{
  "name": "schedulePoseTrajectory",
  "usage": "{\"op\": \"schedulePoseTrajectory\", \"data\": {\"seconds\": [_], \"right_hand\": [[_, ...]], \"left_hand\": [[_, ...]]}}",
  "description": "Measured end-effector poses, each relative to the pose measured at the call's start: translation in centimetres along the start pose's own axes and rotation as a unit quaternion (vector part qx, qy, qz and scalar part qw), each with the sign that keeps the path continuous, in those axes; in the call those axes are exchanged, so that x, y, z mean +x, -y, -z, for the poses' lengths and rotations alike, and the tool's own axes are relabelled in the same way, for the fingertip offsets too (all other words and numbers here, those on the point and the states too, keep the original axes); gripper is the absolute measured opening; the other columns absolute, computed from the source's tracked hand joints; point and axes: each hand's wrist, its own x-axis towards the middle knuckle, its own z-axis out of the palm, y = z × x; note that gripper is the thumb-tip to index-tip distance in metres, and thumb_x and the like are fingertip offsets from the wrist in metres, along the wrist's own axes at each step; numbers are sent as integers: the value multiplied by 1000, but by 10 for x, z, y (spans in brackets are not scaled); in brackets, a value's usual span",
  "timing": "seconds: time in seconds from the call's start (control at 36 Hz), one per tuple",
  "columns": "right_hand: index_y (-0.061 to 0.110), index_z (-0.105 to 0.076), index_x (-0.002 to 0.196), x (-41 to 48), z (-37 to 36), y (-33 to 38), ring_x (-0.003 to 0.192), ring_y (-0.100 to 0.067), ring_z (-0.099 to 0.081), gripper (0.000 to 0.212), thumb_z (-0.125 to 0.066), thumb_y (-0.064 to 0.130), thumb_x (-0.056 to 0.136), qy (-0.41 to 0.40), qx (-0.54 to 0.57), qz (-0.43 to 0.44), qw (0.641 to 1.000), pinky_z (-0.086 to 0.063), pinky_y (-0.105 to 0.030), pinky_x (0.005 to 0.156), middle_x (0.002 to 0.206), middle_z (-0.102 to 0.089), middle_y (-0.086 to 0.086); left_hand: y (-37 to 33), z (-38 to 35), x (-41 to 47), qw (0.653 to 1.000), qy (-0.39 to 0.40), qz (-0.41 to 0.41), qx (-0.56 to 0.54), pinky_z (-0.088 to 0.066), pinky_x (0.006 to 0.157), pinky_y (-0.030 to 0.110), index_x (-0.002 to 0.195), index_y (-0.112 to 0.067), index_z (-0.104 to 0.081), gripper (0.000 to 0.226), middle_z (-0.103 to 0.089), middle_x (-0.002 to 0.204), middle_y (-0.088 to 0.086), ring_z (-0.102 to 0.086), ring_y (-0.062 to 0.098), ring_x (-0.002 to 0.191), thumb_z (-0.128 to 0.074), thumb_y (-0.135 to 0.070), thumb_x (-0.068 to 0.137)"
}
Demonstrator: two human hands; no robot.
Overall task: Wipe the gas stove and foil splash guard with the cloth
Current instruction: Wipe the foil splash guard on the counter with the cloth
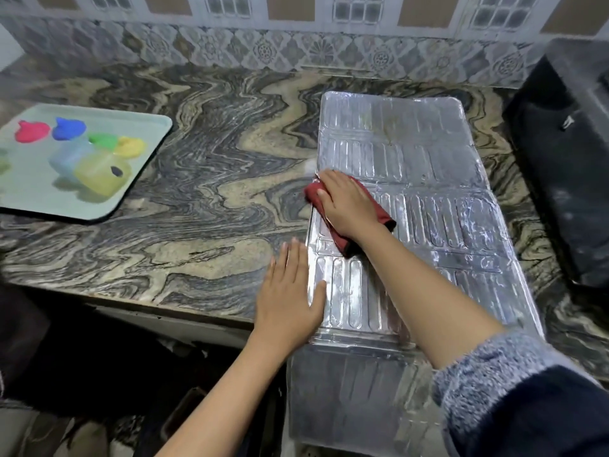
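The silver foil splash guard [412, 153] lies flat on the marbled counter, its near end hanging past the counter's front edge. My right hand [346, 202] presses a dark red cloth [379, 212] flat onto the guard's left side, fingers spread over it. My left hand [290, 295] lies palm down with fingers apart, straddling the guard's left edge and the counter, holding nothing. The black gas stove [566, 166] stands at the right, partly cut off by the frame.
A pale green tray [99, 209] with coloured plastic cups and lids sits at the left of the counter [214, 176]. A patterned tile wall [296, 47] runs along the back. Dark space lies below the counter's front edge.
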Motion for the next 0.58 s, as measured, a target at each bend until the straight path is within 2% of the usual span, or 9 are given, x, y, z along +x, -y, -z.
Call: {"op": "schedulePoseTrajectory", "data": {"seconds": [0.11, 0.22, 0.25, 0.31, 0.36, 0.42, 0.47, 0.53, 0.58], "right_hand": [[17, -30, 143, -5, 16, -29, 141, -20, -22, 47, -31, 32, 99, -22, -2, -34, 999, -17, -39, 116, 153, -28, -3], [14, -32, 142, -16, 36, -65, 140, -22, -25, 47, -30, 31, 99, -54, -15, -89, 994, -18, -40, 115, 152, -30, -5], [13, -32, 142, -19, 39, -72, 141, -22, -25, 47, -30, 31, 99, -60, -19, -100, 993, -18, -40, 115, 152, -30, -5], [14, -31, 142, -22, 41, -80, 141, -21, -23, 47, -30, 32, 99, -64, -21, -111, 992, -15, -40, 116, 153, -29, -4], [15, -30, 143, -22, 40, -80, 142, -20, -21, 48, -31, 32, 99, -62, -23, -116, 991, -11, -39, 116, 153, -27, -3], [15, -28, 144, -21, 38, -76, 143, -19, -18, 48, -31, 32, 99, -66, -22, -125, 990, -7, -37, 116, 154, -24, -2], [15, -25, 145, -17, 35, -71, 144, -20, -14, 50, -29, 33, 99, -73, -19, -142, 987, -3, -37, 116, 155, -21, -2], [14, -23, 145, -14, 29, -64, 144, -21, -11, 51, -28, 34, 99, -78, -24, -161, 984, 0, -38, 116, 156, -18, -3], [15, -21, 146, -10, 24, -58, 145, -21, -8, 52, -27, 35, 98, -80, -30, -169, 982, 2, -40, 117, 156, -16, -3]], "left_hand": [[-1, 0, 1, 1000, 6, 3, 3, 15, 114, 29, 147, -15, 12, 79, 24, 151, -2, 23, 11, 140, 4, -54, 78], [-4, 7, 1, 999, 30, 3, 15, 7, 117, 31, 148, -13, 8, 78, 16, 156, 3, 16, 15, 144, -1, -53, 81], [-6, 13, 3, 999, 38, 3, 22, 2, 117, 31, 149, -11, 1, 80, 8, 158, 5, 8, 18, 145, -3, -53, 80], [-12, 26, 14, 999, 39, 9, 37, -16, 114, 33, 143, -9, -24, 79, -20, 154, 10, -18, 24, 141, -13, -52, 79], [-16, 36, 33, 999, 12, 31, 27, -35, 97, 37, 125, -10, -41, 55, -42, 131, 8, -39, 25, 119, -33, -46, 85], [-16, 42, 58, 998, -41, 46, -25, -39, 88, 39, 119, -10, -44, 42, -47, 120, 7, -44, 25, 110, -44, -38, 88], [-13, 42, 87, 995, -75, 30, -61, -37, 98, 39, 128, -9, -42, 45, -47, 130, 9, -43, 27, 122, -45, -32, 90], [-11, 40, 113, 994, -79, 1, -69, -24, 112, 39, 140, -9, -32, 52, -36, 147, 9, -31, 24, 136, -42, -30, 94], [-10, 36, 135, 995, -69, -23, -62, -16, 117, 38, 145, -12, -23, 54, -25, 153, 8, -22, 22, 142, -37, -31, 96]]}}
